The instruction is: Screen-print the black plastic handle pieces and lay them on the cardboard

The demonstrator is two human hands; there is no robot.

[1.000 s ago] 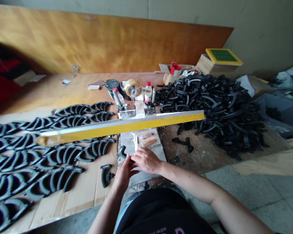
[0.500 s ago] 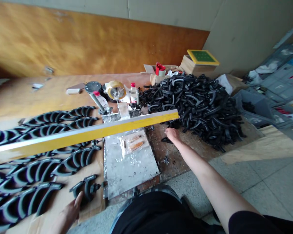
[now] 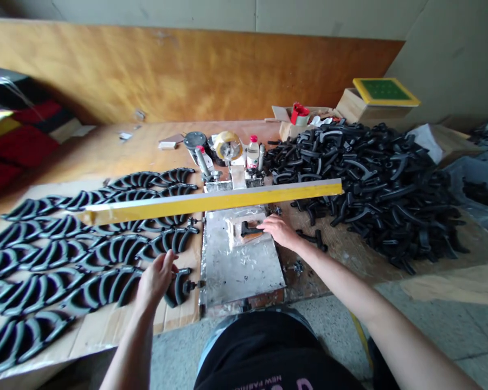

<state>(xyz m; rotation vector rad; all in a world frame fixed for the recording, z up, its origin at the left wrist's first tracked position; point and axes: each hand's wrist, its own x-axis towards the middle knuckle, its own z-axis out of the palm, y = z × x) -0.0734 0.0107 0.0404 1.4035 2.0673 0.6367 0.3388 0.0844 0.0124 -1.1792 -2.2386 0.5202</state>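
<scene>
My right hand (image 3: pixel 280 230) grips the end of a black curved handle (image 3: pixel 250 229) with the fingertips. The handle lies over an orange fixture piece (image 3: pixel 248 236) on a flat metal plate (image 3: pixel 244 276). My left hand (image 3: pixel 156 279) hovers at the right end of the rows of black handles (image 3: pixel 101 290), fingers loosely bent and apart, with nothing seen in them. Close beside it a black handle (image 3: pixel 179 290) rests on the cardboard. Above the plate a long yellow and white bar (image 3: pixel 215 201) spans from the rows toward the pile.
A large heap of black handles (image 3: pixel 370 184) covers the table's right side, with two loose ones (image 3: pixel 315 238) near my right wrist. Behind the plate stand a tape roll (image 3: pixel 229 146), a red-capped bottle (image 3: pixel 252 153) and a dark round tub (image 3: pixel 195 142). A grey bin (image 3: pixel 467 179) is far right.
My right hand has come from the pile's edge to the plate with a handle. My left hand has let go of a handle on the cardboard and risen. The view has swung left.
</scene>
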